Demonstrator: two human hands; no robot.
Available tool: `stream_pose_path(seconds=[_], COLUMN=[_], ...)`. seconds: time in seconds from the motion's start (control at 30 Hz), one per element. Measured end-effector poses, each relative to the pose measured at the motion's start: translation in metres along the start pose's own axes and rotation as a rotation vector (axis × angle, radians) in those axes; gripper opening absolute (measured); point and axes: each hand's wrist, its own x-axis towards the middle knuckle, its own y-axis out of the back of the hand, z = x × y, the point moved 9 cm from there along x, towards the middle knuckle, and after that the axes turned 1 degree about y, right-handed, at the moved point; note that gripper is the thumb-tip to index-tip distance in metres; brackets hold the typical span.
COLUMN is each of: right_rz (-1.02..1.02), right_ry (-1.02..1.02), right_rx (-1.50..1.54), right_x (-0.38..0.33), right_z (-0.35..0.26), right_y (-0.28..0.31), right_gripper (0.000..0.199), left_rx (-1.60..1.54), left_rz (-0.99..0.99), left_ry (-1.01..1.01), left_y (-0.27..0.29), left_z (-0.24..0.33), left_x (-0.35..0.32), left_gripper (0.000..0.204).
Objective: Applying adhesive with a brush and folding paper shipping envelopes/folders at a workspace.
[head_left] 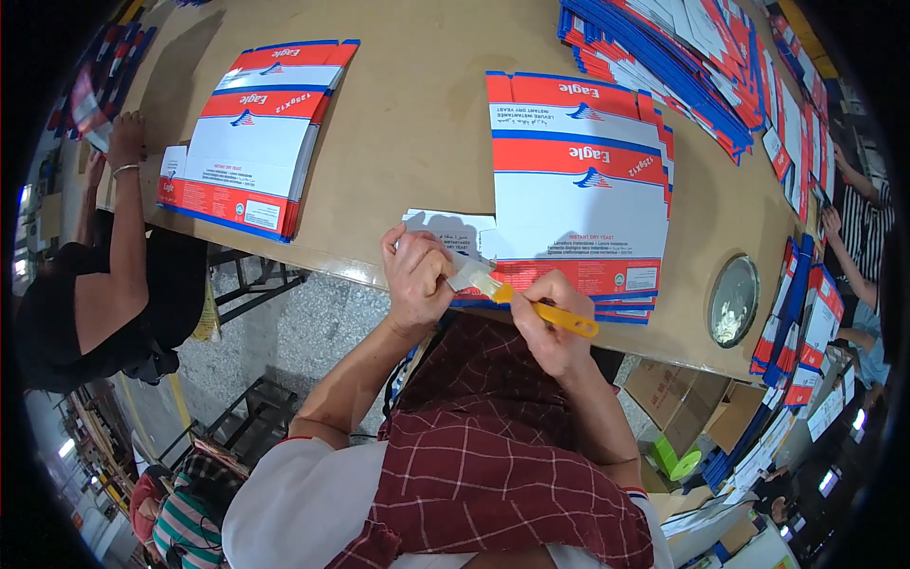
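My right hand (555,327) is closed around the yellow handle of a flat brush (545,311). The brush's pale bristles point left, against a small flap close to my left fingers. My left hand (417,270) is closed at the table's front edge, its fingers pinching a whitish flap (450,228) that sticks out from the left side of a flat carton. That flat carton (578,213), red, white and blue, lies on top of a slightly fanned stack in front of me. My left fingertips are partly hidden behind the flap.
A round shallow metal dish (735,302) with whitish stuff stands on the brown table (408,123) at right. Another carton stack (251,142) lies left, and larger piles (664,66) lie far right. A person's arm (126,190) works at left; other people stand at right.
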Motion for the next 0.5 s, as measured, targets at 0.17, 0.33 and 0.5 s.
stream_pose_path(seconds=[0.17,0.33,0.5], right_rz=[0.198,0.155,0.109], right_ry=[-0.407,-0.415,-0.461], right_rx=[0.546,0.518,0.498], right_x=[-0.009,-0.004,-0.006], right_z=[0.037,0.05,0.06], right_y=[0.014,0.0,0.004], right_gripper=[0.016,0.015,0.015], left_rx=[-0.001,0.017,0.008], left_rz=[0.026,0.041,0.039], left_ry=[-0.008,-0.005,0.0], left_y=[0.002,0.002,0.003], left_z=[0.002,0.001,0.002], left_x=[-0.001,-0.001,-0.001], left_gripper=[0.022,0.023,0.024])
